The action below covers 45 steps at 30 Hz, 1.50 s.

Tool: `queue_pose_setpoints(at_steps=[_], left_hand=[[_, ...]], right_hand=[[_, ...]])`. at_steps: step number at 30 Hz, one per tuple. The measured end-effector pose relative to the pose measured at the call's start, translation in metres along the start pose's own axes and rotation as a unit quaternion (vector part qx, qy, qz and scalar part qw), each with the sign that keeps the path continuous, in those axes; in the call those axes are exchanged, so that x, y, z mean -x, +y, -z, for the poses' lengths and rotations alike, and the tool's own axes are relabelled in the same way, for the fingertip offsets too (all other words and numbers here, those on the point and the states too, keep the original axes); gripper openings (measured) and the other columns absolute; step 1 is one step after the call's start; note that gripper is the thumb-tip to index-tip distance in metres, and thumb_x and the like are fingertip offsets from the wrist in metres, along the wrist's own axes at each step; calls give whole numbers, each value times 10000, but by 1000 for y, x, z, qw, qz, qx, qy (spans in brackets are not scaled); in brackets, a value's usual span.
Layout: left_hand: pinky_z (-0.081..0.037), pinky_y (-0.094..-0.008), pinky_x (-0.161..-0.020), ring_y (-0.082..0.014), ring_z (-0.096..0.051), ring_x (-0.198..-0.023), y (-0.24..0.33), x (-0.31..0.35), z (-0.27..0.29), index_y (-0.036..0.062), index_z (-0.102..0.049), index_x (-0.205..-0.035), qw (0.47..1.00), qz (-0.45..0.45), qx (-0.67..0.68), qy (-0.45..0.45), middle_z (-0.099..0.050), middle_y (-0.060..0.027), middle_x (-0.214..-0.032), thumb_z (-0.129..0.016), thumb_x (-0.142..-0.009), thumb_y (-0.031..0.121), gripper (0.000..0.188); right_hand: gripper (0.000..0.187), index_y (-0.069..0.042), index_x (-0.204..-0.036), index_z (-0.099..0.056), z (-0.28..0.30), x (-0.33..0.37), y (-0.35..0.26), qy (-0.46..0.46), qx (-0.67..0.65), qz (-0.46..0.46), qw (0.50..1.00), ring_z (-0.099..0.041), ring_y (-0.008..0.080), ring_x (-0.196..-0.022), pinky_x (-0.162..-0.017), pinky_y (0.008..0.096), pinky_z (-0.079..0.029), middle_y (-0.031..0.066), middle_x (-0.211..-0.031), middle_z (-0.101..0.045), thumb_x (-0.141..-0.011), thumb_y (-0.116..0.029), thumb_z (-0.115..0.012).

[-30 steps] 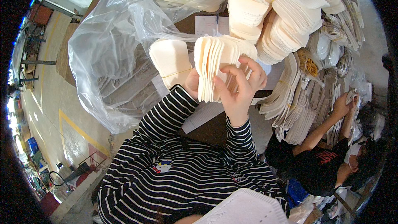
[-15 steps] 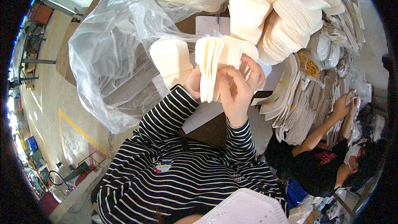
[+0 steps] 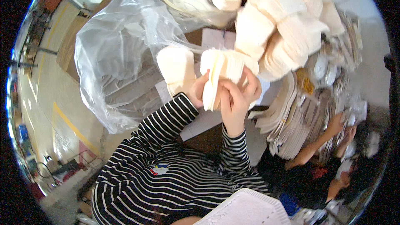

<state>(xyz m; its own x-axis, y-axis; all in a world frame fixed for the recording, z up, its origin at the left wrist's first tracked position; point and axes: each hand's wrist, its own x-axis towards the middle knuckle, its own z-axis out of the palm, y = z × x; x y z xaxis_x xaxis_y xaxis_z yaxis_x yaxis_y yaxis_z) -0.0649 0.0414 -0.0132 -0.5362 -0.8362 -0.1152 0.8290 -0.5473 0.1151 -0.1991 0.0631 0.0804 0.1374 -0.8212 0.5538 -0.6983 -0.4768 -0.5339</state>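
Note:
A fanned stack of cream insoles (image 3: 214,68) stands on edge between my hands. Closed around its left side is my left hand (image 3: 197,91), thumb against the front piece. My right hand (image 3: 241,96) holds the right side, with bent fingers on the edges of the pieces; its fingertips are slightly blurred. Just left of the stack lies another bundle of cream insoles (image 3: 176,64) with a thin band around it. The stack hides part of the surface behind it.
A large clear plastic bag (image 3: 110,54) spreads at the left. Piled insole bundles (image 3: 254,29) fill the back right. Greyish bundles (image 3: 287,118) and yellow rubber bands (image 3: 307,86) lie at the right, near a co-worker's hands (image 3: 336,126). White paper (image 3: 200,121) lies below my hands.
The whole view has shifted, so the table things sit lower in the picture. Both hands keep hold of the stack; its front pieces are fanned a little less widely.

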Motion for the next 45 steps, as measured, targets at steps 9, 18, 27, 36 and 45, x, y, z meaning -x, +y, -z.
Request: queue_pose_setpoints(at_steps=[9, 18, 27, 36, 45], left_hand=[[-515, -348, -975, -189, -641, -1105, -10, 13, -32, 50, -511, -1381, 970, -5, -214, 115, -639, -97, -1279, -551, -973, 523, 626], [-389, -372, -1128, -200, -508, -1308, -27, 58, -50, 65, -359, -1480, 986, -56, -153, 35, -491, -99, -1451, -616, -975, 383, 650], [-484, -403, -1033, -236, -601, -1204, 5, 133, -52, 46, -432, -1425, 983, -140, -46, 106, -595, -125, -1331, -732, -876, 345, 694], [-515, -377, -949, -200, -610, -1105, -7, 91, -61, 20, -348, -1413, 795, -327, -458, 228, -557, -119, -1302, -759, -796, 23, 741], [-557, -310, -830, -176, -576, -1129, -25, 95, -74, -3, -320, -1348, 724, -233, -641, 100, -511, -142, -1293, -882, -724, 115, 848]], right_hand=[[597, 43, -1366, -487, -3, 15, -18, -16, -51, -100, 994, -269, 461, -1406, -1129, 556, -267, 299, -1589, -162, -897, -254, -707], [556, 23, -1431, -395, 17, 68, 55, 118, -533, -324, 773, -571, 324, -1175, -990, 432, -494, 222, -1392, -474, -935, -100, -614], [589, 37, -1425, -413, 20, 36, 64, -88, -290, -290, 908, -569, 340, -1173, -1013, 439, -476, 237, -1373, -501, -909, -103, -660], [505, 27, -1321, -564, 50, 19, -55, -150, -264, -104, 947, -613, 339, -1192, -1008, 392, -472, 243, -1294, -612, -868, -136, -716], [621, 90, -1379, -484, 42, 43, -43, -126, -147, -204, 960, -733, 323, -823, -696, 364, -563, 279, -1010, -694, -884, -195, -727]])
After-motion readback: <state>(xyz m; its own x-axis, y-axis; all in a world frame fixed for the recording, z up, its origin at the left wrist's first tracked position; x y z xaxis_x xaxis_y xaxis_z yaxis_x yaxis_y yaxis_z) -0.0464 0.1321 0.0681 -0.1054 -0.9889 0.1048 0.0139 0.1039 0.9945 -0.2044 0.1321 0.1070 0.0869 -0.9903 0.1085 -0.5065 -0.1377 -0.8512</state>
